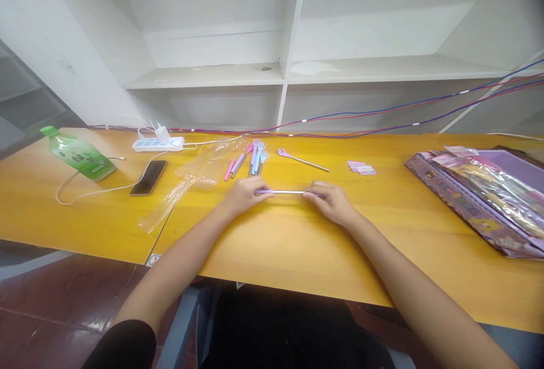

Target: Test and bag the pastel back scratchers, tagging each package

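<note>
A thin silver rod with a purple handle (288,191), like the back scratchers on the table, is stretched level between my two hands. My left hand (246,194) is closed round its purple end. At the other end my right hand (329,202) pinches the rod, and its tip is hidden in the fingers. Just beyond lies a back scratcher (304,160) with a lilac claw head and extended metal shaft. A cluster of short back scratchers (256,156) in pink, purple and blue sits past my left hand, with a pink handle (229,170) beside it.
Clear plastic wrapping (191,179) lies left of the cluster. Further left are a phone (148,178), a white power strip (157,144) and a green bottle (80,155) on its side. Small pink cards (361,168) lie right, before a purple box (463,204) topped with plastic packets.
</note>
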{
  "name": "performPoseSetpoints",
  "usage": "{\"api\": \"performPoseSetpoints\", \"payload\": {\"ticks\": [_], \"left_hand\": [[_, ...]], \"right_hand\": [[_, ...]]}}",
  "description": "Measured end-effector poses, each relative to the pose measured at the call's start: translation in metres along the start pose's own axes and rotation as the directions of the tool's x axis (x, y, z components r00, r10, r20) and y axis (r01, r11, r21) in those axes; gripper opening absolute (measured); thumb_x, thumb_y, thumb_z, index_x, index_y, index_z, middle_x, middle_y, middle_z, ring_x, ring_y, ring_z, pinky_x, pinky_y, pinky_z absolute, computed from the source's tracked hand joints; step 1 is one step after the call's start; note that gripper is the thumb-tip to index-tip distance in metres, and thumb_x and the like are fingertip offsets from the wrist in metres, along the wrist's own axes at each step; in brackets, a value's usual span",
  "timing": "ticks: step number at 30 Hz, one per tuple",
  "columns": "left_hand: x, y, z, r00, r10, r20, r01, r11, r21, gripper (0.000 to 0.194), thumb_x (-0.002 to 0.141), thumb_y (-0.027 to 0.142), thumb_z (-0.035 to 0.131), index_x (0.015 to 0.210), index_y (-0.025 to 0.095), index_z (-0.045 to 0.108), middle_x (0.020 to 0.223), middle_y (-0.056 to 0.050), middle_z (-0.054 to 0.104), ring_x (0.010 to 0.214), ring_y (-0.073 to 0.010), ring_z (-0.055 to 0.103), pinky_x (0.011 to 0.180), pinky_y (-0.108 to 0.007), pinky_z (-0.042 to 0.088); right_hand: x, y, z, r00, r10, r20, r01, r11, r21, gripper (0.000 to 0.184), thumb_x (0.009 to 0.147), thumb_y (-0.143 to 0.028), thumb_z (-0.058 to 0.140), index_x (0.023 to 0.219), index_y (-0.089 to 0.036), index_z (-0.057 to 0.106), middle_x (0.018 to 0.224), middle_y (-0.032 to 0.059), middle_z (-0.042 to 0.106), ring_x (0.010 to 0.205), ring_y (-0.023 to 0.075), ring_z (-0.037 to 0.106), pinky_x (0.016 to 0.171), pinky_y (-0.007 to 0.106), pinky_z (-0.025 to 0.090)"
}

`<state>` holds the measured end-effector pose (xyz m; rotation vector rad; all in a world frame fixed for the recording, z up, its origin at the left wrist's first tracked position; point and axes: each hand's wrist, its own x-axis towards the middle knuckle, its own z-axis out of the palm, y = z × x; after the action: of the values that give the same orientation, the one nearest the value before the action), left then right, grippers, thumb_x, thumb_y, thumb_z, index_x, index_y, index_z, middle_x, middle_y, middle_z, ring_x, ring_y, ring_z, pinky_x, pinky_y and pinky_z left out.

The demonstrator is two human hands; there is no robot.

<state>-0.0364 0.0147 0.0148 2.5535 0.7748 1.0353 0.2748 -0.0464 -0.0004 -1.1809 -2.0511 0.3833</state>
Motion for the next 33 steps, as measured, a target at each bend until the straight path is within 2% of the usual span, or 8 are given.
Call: {"api": "performPoseSetpoints", "payload": {"ticks": [33], "left_hand": [[-0.002,0.010,0.010,0.999,0.027,-0.020,-0.026,0.999,0.032,0.028,0.098,0.046,0.070,0.092,0.020,0.075,0.086,-0.004,0.075,0.076,-0.0145,0.069,0.070,-0.026,0.049]], "right_hand": [[0.002,-0.021,0.006,0.998,-0.056,-0.017,0.055,0.998,-0.042,0.038,0.108,-0.048,0.050,0.097,-0.024,0.077,0.079,0.0080,0.066,0.076,0.0229,0.062,0.072,0.037,0.046]]}}
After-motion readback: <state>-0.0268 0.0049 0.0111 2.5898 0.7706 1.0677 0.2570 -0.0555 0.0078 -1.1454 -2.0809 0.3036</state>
